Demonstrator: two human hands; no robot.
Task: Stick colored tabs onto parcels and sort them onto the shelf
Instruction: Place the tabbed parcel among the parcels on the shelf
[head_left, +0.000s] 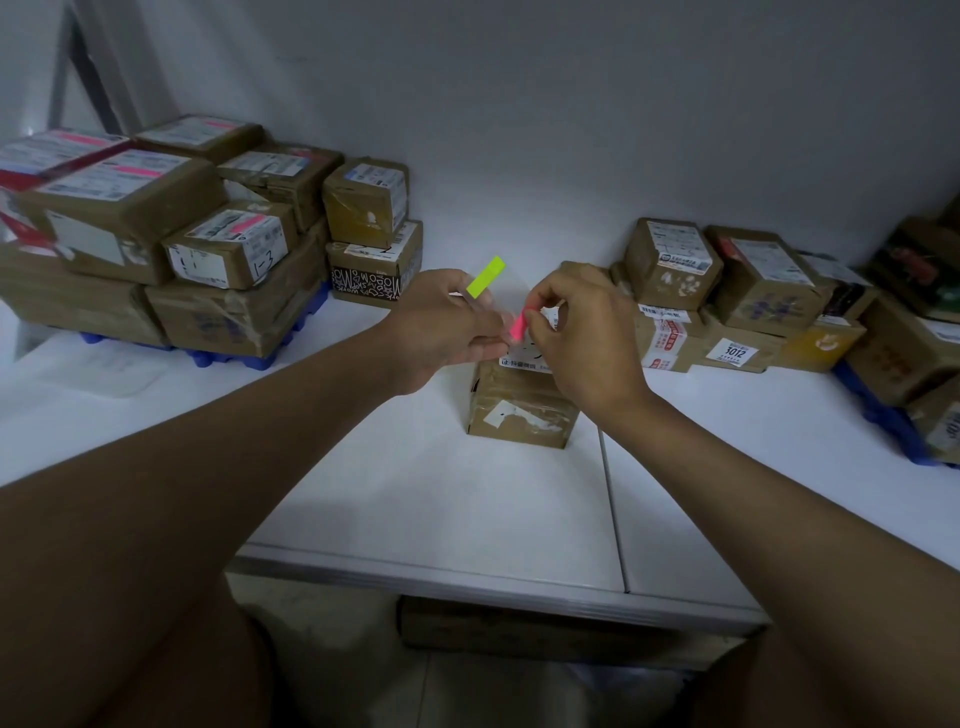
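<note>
White table (441, 493): right hand (587, 343) pinches pink tab (518, 326) above parcel (519, 410)

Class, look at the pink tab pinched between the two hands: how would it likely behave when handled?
The pink tab looks thin and bends between the fingertips, so probably floppy. Small, so likely very light. As a sticky tab, it may cling to skin.

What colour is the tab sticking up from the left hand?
Yellow-green tab, head view.
</note>
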